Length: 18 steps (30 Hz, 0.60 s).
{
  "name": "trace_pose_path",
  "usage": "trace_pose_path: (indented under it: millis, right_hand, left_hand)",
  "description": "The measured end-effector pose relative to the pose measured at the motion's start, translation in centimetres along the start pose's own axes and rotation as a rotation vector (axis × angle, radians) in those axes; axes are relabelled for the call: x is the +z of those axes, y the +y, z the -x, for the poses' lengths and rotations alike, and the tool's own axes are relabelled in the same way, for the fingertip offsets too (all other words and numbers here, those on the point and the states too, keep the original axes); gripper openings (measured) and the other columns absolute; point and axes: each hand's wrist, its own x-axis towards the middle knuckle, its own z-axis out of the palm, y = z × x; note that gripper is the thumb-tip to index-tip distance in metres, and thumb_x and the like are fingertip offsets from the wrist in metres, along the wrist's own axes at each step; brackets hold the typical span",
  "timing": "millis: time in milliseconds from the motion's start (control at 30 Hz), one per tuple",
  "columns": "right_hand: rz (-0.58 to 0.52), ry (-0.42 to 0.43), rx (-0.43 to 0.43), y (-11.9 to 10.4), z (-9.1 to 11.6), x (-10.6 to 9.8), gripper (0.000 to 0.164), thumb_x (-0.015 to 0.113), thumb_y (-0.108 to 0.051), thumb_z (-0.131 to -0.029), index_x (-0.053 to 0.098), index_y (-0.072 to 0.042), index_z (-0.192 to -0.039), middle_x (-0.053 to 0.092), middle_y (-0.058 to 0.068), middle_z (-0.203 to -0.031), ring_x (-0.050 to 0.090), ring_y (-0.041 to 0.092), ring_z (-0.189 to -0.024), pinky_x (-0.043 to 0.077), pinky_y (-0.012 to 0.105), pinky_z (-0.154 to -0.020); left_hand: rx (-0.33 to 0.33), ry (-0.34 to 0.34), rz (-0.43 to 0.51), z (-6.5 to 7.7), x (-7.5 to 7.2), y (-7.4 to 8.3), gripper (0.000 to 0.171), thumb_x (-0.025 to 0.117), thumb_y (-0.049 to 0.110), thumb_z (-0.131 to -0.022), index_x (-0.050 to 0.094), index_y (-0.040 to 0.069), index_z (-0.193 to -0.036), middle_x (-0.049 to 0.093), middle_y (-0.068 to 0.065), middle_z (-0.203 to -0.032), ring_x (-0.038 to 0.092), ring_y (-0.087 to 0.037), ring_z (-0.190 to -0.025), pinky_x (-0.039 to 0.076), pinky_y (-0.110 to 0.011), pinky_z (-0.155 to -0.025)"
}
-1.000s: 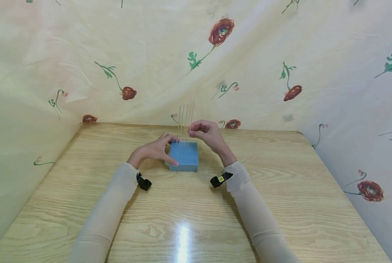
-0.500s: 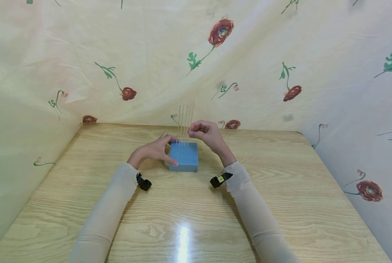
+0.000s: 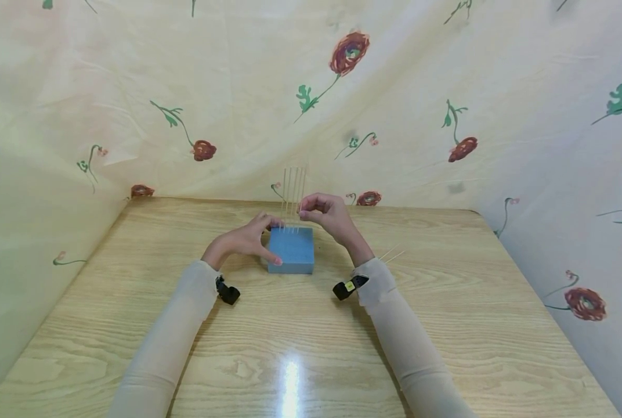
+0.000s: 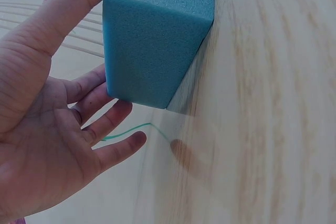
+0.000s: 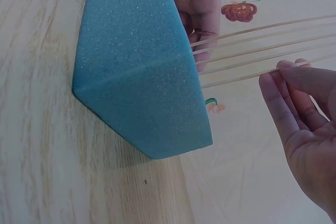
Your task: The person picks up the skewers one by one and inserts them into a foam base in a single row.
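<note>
A blue foam block point(image 3: 292, 248) lies flat near the back of the table, with several thin wooden skewers point(image 3: 283, 194) standing in a row along its far edge. My left hand point(image 3: 244, 238) spans the block's left side, thumb at the near face and fingers at the far corner. In the left wrist view the foremost fingers touch the block while the little finger stretches free. My right hand point(image 3: 333, 218) pinches the rightmost skewer point(image 5: 231, 81) between thumb and fingertips, some way above the foam. That skewer's lower end meets the block in the right wrist view.
Two loose skewers point(image 3: 395, 256) lie on the wooden table point(image 3: 269, 348), beside my right wrist and partly hidden by it. A flower-printed cloth point(image 3: 253, 87) hangs behind the table and along its sides. Each wrist wears a small black camera.
</note>
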Motion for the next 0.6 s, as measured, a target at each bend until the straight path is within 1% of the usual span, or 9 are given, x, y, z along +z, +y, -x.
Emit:
trace_pose_path:
  millis: [67,133,233,333,600]
  right_hand:
    - [0.014,-0.006,-0.005,0.03,-0.01,-0.02,0.011,0.072,0.001,-0.093,0.069,0.009,-0.100,0.071,0.016,-0.098,0.070,0.013,-0.085,0.061,0.032,-0.081]
    - [0.023,-0.011,-0.010,0.05,0.00,-0.03,0.011,0.072,0.001,-0.093,0.070,0.009,-0.100,0.071,0.013,-0.097,0.070,0.013,-0.085,0.060,0.029,-0.080]
    - [0.027,-0.018,-0.016,0.06,0.03,-0.07,0.010,0.071,0.001,-0.093,0.070,0.009,-0.100,0.071,0.009,-0.095,0.069,0.013,-0.084,0.059,0.028,-0.080]
    - [0.023,-0.019,-0.013,0.06,0.05,-0.09,0.011,0.072,0.001,-0.093,0.070,0.009,-0.100,0.071,0.007,-0.094,0.070,0.013,-0.084,0.060,0.028,-0.080]
    - [0.032,-0.022,-0.013,0.01,0.05,-0.07,0.011,0.072,0.000,-0.092,0.070,0.008,-0.099,0.071,0.012,-0.096,0.069,0.013,-0.085,0.059,0.027,-0.079]
  left_hand:
    - [0.003,-0.003,0.007,0.03,-0.01,0.00,0.093,0.090,0.034,-0.078,0.038,0.006,-0.151,0.033,-0.015,-0.146,0.034,-0.036,-0.140,0.030,-0.055,-0.119]
    - [0.006,-0.005,0.016,0.05,-0.02,-0.01,0.093,0.090,0.033,-0.079,0.038,0.006,-0.151,0.033,-0.015,-0.147,0.034,-0.036,-0.140,0.029,-0.055,-0.119]
    - [0.010,-0.009,0.025,0.05,0.00,-0.04,0.093,0.090,0.033,-0.079,0.038,0.005,-0.151,0.033,-0.015,-0.147,0.033,-0.036,-0.141,0.029,-0.056,-0.119]
    - [0.010,-0.008,0.022,0.00,0.04,-0.06,0.093,0.090,0.033,-0.079,0.038,0.005,-0.151,0.034,-0.015,-0.147,0.034,-0.036,-0.140,0.029,-0.056,-0.119]
    - [0.012,-0.005,0.015,-0.09,0.06,-0.15,0.093,0.090,0.034,-0.078,0.038,0.005,-0.151,0.033,-0.015,-0.148,0.034,-0.037,-0.140,0.029,-0.056,-0.119]
